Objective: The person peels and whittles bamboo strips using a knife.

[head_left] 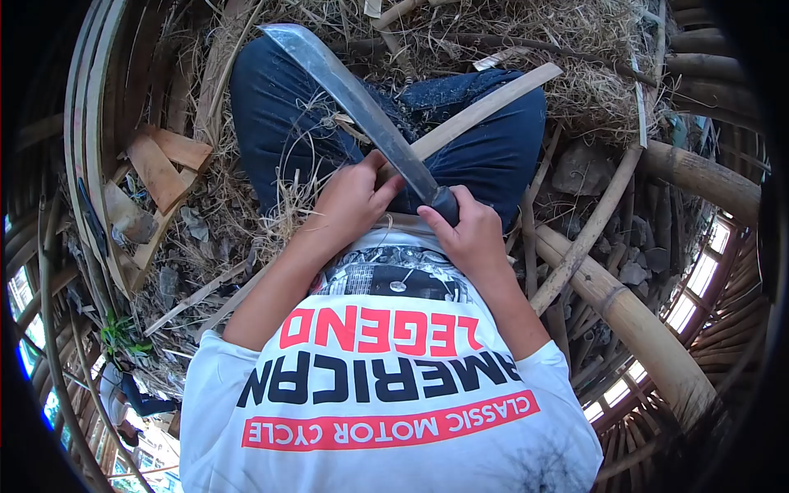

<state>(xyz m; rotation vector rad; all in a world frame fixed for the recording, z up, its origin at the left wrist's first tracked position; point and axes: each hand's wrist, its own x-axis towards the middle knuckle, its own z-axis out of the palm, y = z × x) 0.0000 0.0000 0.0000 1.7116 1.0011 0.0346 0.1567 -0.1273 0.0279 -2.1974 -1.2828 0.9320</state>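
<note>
My right hand [470,228] is wrapped around the dark handle of a machete [349,94]. Its long grey blade slants up to the left, over my lap. My left hand [355,199] grips the near end of a flat bamboo strip [497,108], with fingers close beside the blade. From there the strip runs up to the right and passes under the blade, crossing it near the handle. Dark blue trousers [275,123] cover my folded legs beneath both, with fibres and shavings scattered on them.
Dry straw [575,62] and shavings lie around my legs. Cut wood pieces [160,168] and long curved strips [94,123] are at the left. Thick bamboo poles [629,316] and stones [582,168] lie at the right. A person [136,398] appears at the lower left.
</note>
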